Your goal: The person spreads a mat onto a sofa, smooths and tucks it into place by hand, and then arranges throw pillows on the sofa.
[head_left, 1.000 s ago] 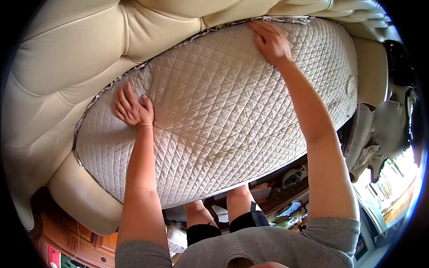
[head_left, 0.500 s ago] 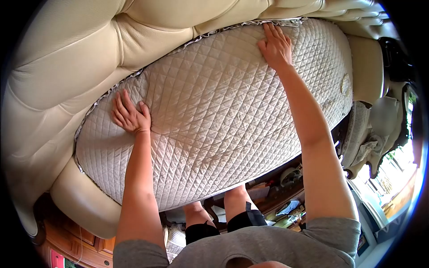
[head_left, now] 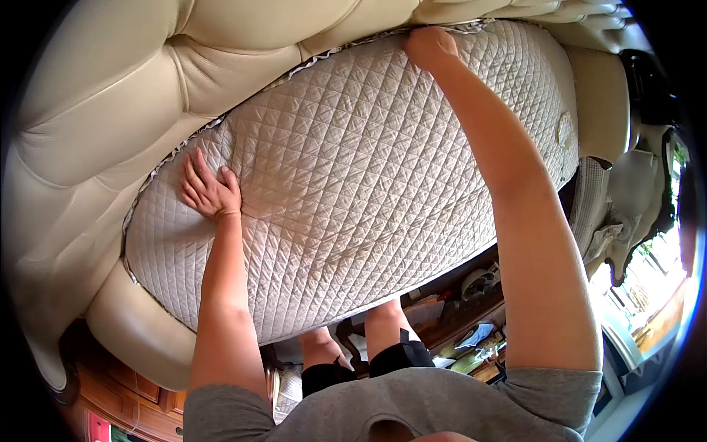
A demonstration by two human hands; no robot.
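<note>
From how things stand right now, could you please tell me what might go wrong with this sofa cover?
The left hand rests on the quilted cover, which might wrinkle if that hand slides. The right hand, at the cover's back edge, could bunch the frilled trim against the backrest.

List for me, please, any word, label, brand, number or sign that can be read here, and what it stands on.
None can be read.
The quilted cover, cream sofa and grey shirt show no lettering.
Any print on the red item at lower left or the clutter beside the legs is too small or blurred to read.
</note>
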